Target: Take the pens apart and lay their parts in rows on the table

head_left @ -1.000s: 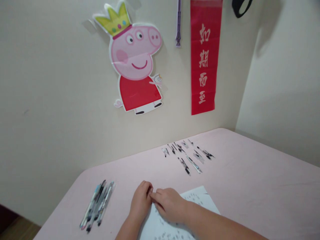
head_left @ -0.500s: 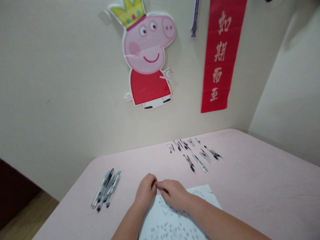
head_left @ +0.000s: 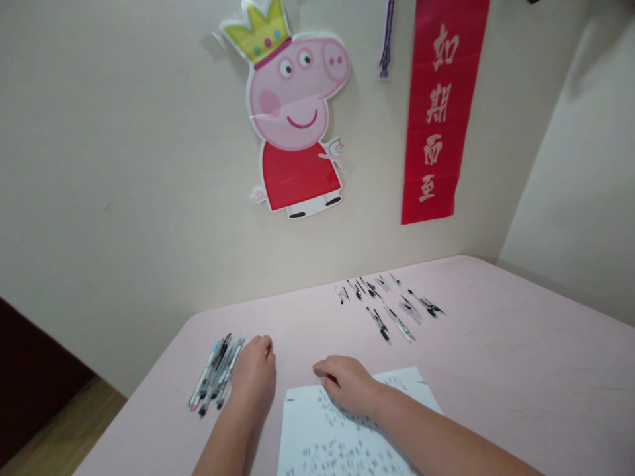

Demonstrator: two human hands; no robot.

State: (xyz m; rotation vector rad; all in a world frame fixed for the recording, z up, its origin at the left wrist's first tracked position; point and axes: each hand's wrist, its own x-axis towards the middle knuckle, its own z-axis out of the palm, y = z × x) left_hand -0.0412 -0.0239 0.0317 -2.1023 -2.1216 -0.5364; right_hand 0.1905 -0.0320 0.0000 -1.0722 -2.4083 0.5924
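Note:
My left hand [head_left: 254, 373] is just right of a bundle of pens [head_left: 213, 377], its fingers curled in. Whether it holds anything is hidden. My right hand [head_left: 347, 382] rests over the upper part of a white sheet of paper [head_left: 317, 430] covered in handwriting. Its fingers are bent together with the fingertips pointing left, past the sheet's top edge; anything small between them cannot be made out. The pens at the left lie side by side, slanting, some with dark caps or tips.
Several small groups of pens and pen parts [head_left: 380, 324] lie spread at the back of the pink-covered table [head_left: 520, 370]. Behind it, the wall carries a cartoon pig cutout [head_left: 300, 172] and a red banner [head_left: 436, 132].
My left hand has parted from my right hand and moved left to the pen bundle. My right hand has stayed nearly in place over the paper, whose top left corner now shows.

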